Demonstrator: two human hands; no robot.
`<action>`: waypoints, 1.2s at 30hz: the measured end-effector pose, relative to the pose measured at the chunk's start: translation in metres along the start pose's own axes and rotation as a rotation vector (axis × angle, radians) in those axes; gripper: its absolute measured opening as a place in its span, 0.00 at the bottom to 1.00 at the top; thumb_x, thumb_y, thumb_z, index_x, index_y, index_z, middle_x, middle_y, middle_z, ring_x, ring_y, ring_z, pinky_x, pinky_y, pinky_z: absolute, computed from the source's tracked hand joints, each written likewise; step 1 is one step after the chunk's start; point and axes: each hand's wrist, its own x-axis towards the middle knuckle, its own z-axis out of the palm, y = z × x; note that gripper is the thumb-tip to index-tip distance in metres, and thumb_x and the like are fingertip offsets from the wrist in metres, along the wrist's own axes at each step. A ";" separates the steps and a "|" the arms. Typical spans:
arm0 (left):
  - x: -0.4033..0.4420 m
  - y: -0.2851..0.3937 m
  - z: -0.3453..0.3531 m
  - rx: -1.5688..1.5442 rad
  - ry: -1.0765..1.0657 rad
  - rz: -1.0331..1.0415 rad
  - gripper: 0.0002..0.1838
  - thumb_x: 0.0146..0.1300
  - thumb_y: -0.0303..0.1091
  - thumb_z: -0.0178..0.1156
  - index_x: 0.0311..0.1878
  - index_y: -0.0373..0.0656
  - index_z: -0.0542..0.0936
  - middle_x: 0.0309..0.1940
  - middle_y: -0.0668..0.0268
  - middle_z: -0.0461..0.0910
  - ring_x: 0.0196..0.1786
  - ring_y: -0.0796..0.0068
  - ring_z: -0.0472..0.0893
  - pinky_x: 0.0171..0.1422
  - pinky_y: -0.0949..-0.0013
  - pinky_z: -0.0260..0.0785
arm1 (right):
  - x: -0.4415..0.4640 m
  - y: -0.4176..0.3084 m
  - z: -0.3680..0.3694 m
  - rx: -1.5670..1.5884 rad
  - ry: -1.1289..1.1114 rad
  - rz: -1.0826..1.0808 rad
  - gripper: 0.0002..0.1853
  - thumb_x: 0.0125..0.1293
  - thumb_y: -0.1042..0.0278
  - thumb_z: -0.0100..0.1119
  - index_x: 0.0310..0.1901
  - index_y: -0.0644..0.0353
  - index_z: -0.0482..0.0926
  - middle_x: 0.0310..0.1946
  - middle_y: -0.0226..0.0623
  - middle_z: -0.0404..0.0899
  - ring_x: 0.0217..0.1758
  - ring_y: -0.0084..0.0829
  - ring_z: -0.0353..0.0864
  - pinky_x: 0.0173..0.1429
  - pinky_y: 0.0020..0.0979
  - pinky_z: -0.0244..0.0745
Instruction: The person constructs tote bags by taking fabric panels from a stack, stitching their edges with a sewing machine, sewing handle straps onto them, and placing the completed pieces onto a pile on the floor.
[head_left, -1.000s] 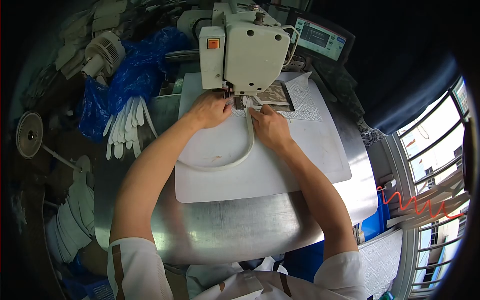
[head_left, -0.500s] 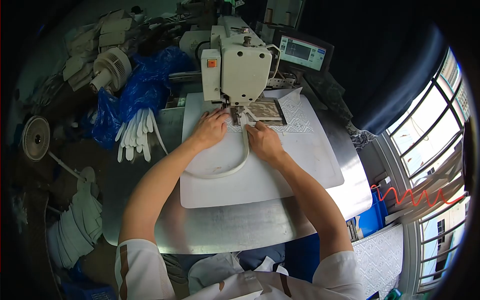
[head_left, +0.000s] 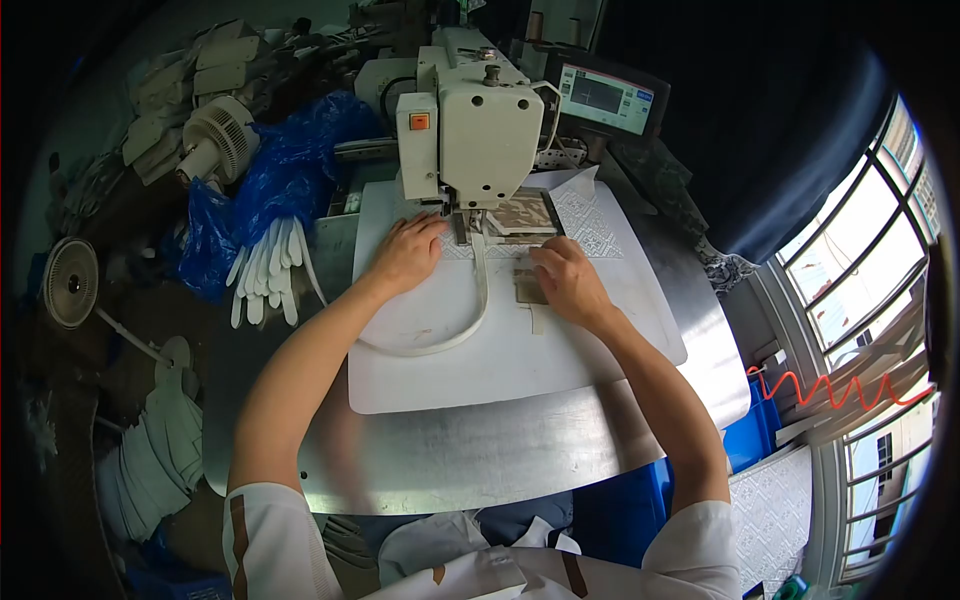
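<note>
The dark-framed rectangular monitor (head_left: 608, 98) is displaying markings too small to read; no legible text is appearing elsewhere.

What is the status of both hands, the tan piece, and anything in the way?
Left hand by machine. Right hand at tan piece, grip unclear. White strap curves between hands, clear of tan piece.

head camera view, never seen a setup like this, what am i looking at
There is no robot: a camera on a person's head looks down at their work. Ahead stands what looks like a sewing machine, with a lit screen beyond it. On the metal table lies a white sheet, bearing patterned fabric and a curved pale strip. The left hand rests near the needle area; the right hand is at a small brownish piece, grip unclear.
</note>
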 end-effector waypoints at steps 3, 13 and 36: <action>0.010 -0.010 0.000 -0.023 -0.040 -0.017 0.16 0.70 0.34 0.52 0.56 0.40 0.81 0.65 0.56 0.77 0.70 0.55 0.72 0.73 0.50 0.63 | -0.001 0.028 -0.014 -0.031 0.017 0.156 0.15 0.63 0.76 0.61 0.53 0.65 0.82 0.52 0.49 0.80 0.55 0.51 0.80 0.59 0.41 0.77; 0.007 0.006 -0.017 0.079 -0.055 0.046 0.24 0.67 0.47 0.61 0.59 0.40 0.79 0.62 0.54 0.78 0.69 0.52 0.72 0.77 0.54 0.58 | -0.014 0.111 -0.027 -0.084 -0.128 0.161 0.20 0.68 0.62 0.64 0.58 0.64 0.81 0.66 0.46 0.76 0.65 0.50 0.78 0.70 0.39 0.74; 0.032 0.022 -0.032 0.364 -0.381 0.236 0.23 0.64 0.20 0.50 0.64 0.36 0.72 0.64 0.51 0.75 0.63 0.48 0.77 0.65 0.57 0.74 | -0.022 0.109 -0.025 -0.521 -0.279 0.024 0.21 0.67 0.76 0.54 0.62 0.62 0.76 0.63 0.44 0.78 0.63 0.40 0.80 0.59 0.38 0.82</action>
